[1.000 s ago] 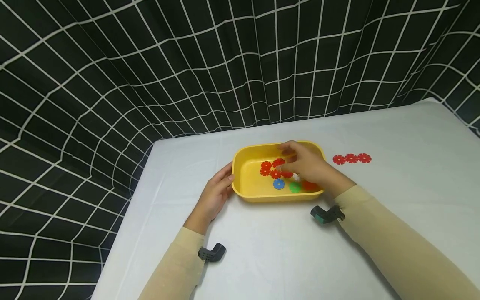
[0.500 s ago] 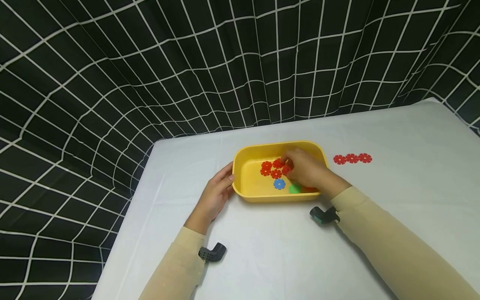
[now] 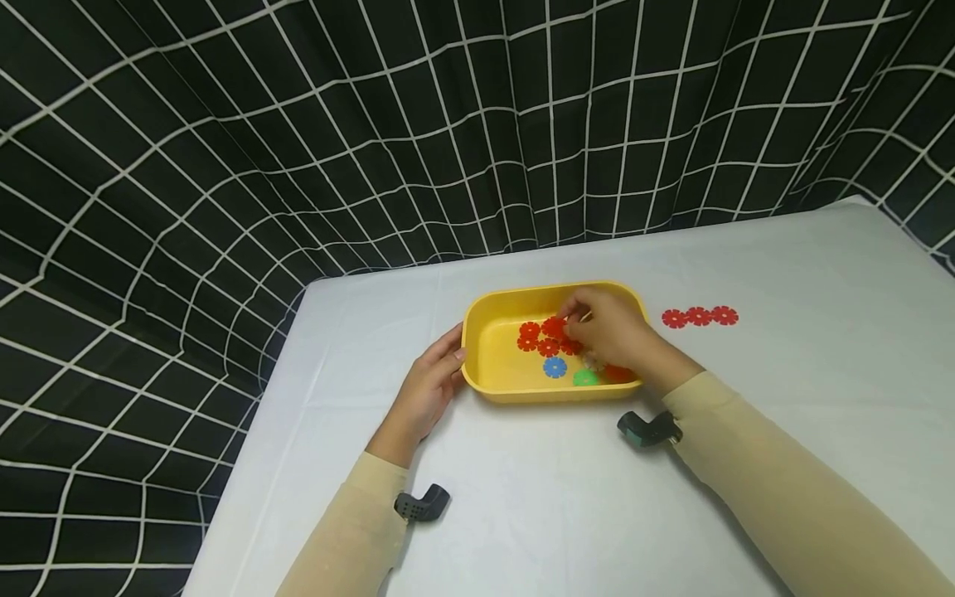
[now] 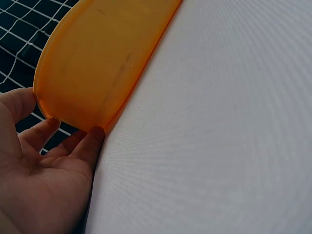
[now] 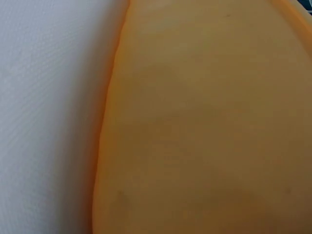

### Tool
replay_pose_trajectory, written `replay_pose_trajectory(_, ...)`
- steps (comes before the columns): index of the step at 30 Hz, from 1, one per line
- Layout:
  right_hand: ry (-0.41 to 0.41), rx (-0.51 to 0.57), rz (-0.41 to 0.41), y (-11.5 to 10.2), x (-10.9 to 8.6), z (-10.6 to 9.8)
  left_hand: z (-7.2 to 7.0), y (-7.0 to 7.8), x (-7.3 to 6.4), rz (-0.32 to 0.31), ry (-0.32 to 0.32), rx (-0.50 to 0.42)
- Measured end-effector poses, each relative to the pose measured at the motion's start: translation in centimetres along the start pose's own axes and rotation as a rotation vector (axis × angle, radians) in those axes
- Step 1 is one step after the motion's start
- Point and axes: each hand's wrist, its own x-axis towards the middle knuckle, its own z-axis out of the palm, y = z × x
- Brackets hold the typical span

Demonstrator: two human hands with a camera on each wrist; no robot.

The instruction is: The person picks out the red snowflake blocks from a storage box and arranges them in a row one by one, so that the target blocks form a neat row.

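A yellow plastic tray (image 3: 500, 384) stands on the table, several flower-shaped plastic discs lying inside it. My left hand (image 3: 429, 381) holds the tray's left end; in the left wrist view its fingers (image 4: 92, 144) press against the outside wall. Over the tray's right half, my right hand (image 3: 612, 332) reaches in, and its thumb and forefinger pinch a red flower disc (image 3: 554, 327). Close by lie more red discs, a blue disc (image 3: 555, 367) and a green disc (image 3: 585, 378). In the right wrist view the tray's outer wall (image 5: 195, 117) blocks sight of the hand.
Right of the tray, three red discs (image 3: 699, 316) lie in a row on the white-covered table (image 3: 522, 497). Behind and to the left hangs a dark curtain (image 3: 418, 141) with a white grid. Each wrist wears a small black camera.
My right hand dipped lower among the discs, then lifted slightly with a red disc at its fingertips. The left hand and the tray have stayed in place.
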Motion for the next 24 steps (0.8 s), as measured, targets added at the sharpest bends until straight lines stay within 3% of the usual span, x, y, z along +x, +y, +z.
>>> replay_pose_trajectory(18, 0.026, 0.278, -0.066, -0.3, -1.0, -1.2, -0.1, 0.0, 0.0, 0.017, -0.01, -0.013)
replay_pose_trajectory(24, 0.034, 0.289, -0.067, -0.8, -1.3, -1.9, -0.2, -0.3, 0.2, 0.01, -0.01, -0.009)
